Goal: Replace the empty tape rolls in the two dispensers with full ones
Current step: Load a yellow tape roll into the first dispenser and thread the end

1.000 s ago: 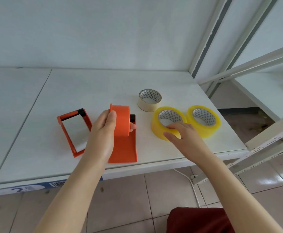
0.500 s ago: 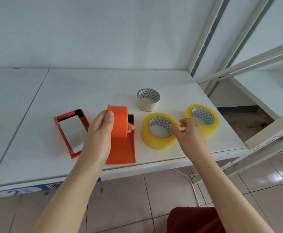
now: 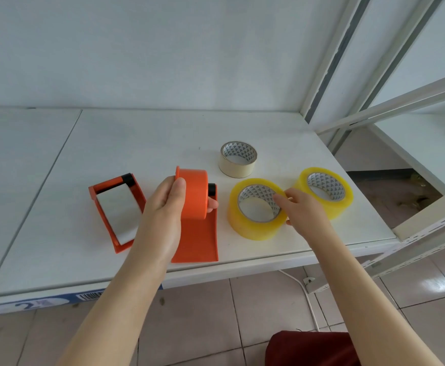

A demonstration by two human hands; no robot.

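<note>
My left hand [image 3: 163, 215] grips the orange hub of an orange tape dispenser [image 3: 197, 225] that rests on the white table [image 3: 137, 143]. Left of it lies a second orange dispenser [image 3: 117, 207], with no roll in it. My right hand [image 3: 302, 210] pinches the right rim of the nearer full yellow tape roll [image 3: 255, 210], which lies flat beside the dispenser. Another full yellow roll [image 3: 324, 191] lies just right of it. A thin, nearly empty beige roll [image 3: 238, 159] sits behind them.
The table's front edge runs just below the dispensers, with tiled floor [image 3: 216, 313] beneath. A white metal shelf frame [image 3: 374, 112] stands at the right. A white cable [image 3: 306, 294] hangs below the table. A wall closes off the back.
The nearer yellow roll slid left toward the dispenser. My right hand left it for a moment and now pinches its right rim. My left hand kept its hold on the dispenser hub.
</note>
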